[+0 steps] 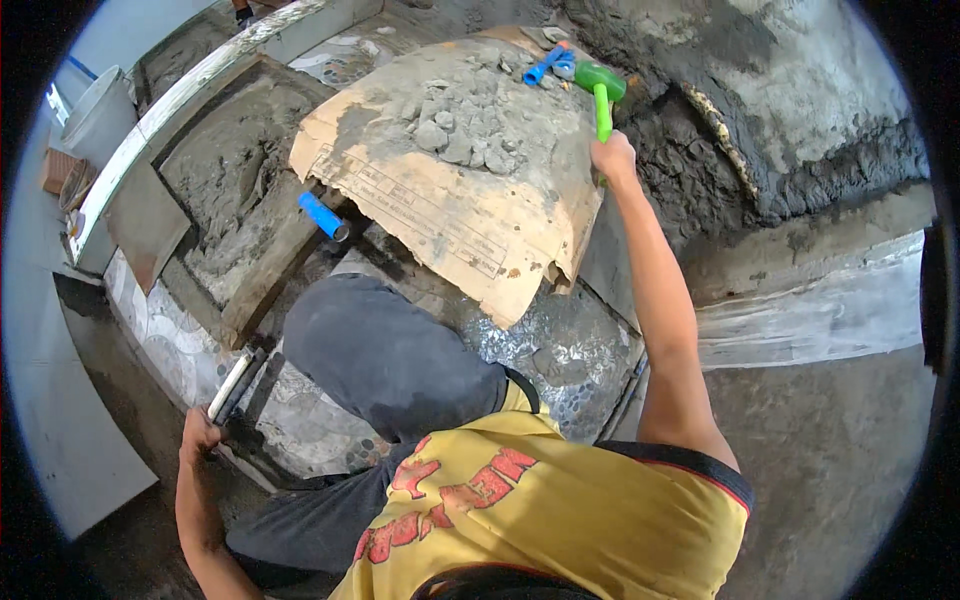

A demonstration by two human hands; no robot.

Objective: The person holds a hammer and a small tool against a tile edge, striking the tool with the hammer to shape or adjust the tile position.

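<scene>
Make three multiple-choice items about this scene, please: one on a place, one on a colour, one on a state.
1. Where do the broken mortar lumps lie?
A. on the cardboard sheet
B. in the grey bucket
C. on the patterned tiles

2. What colour is the mallet?
A. red
B. green
C. black

3. What is the right hand doing?
A. hanging free
B. lying flat on the cardboard
C. gripping the mallet handle

Answers:
1. A, the lumps sit in a heap on the sheet's upper part.
2. B, head and handle are both green.
3. C, the fingers are closed round the handle's lower end.

The left hand grips a metal straightedge.
</scene>
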